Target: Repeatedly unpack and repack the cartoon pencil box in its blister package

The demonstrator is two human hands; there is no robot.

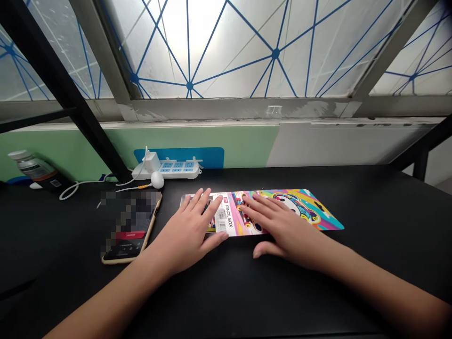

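Observation:
A flat, brightly printed pencil box lies lengthwise on the black table, its white label end to the left. My left hand lies flat on the box's left end, fingers spread and open. My right hand rests palm down on the middle of the box, fingers stretched toward the label. Neither hand grips anything.
A phone in a tan case lies left of my left hand. Behind it are a white power strip with a charger and cable, a small white round object, and a bottle at far left. Window above a green wall panel.

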